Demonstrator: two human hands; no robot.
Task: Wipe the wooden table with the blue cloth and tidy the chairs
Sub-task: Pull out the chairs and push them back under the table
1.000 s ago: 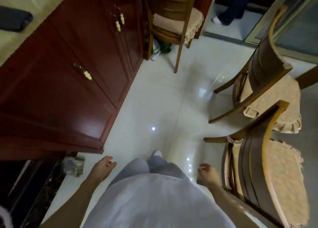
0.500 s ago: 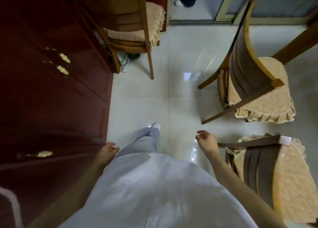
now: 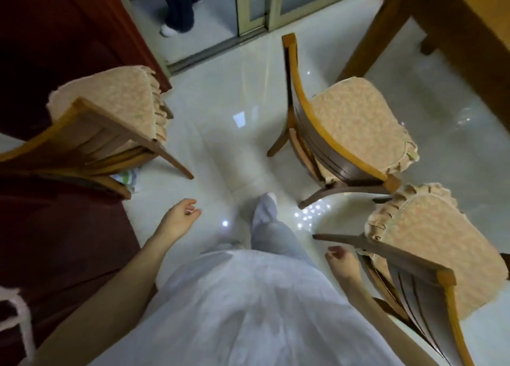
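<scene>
Both hands free, fingers loosely curled, nothing held. My left hand (image 3: 180, 218) hangs over bare floor (image 3: 220, 111); my right hand (image 3: 340, 259) sits just beside the top rail of the near chair (image 3: 419, 258), not clearly touching it. Blue cloth not in view anywhere, so wiping cannot start from here, I judge. Desk (image 3: 447, 26) lies far ahead and right of my right hand, only a corner and leg showing. Second chair (image 3: 347, 133) stands ahead of my right hand, between it and the desk; third chair (image 3: 107, 128) ahead of my left hand, close against the red cabinet (image 3: 55, 48). Risks as I read them: glossy tile, so a chair dragged one-handed may skid or pivot into its neighbour, the two right chairs being very close. Loose frilled cushions could slide off if a chair tips. My foot (image 3: 266, 202) is stepping between chair legs: trip hazard. Another person's legs (image 3: 179, 4) stand beyond, in the doorway.
</scene>
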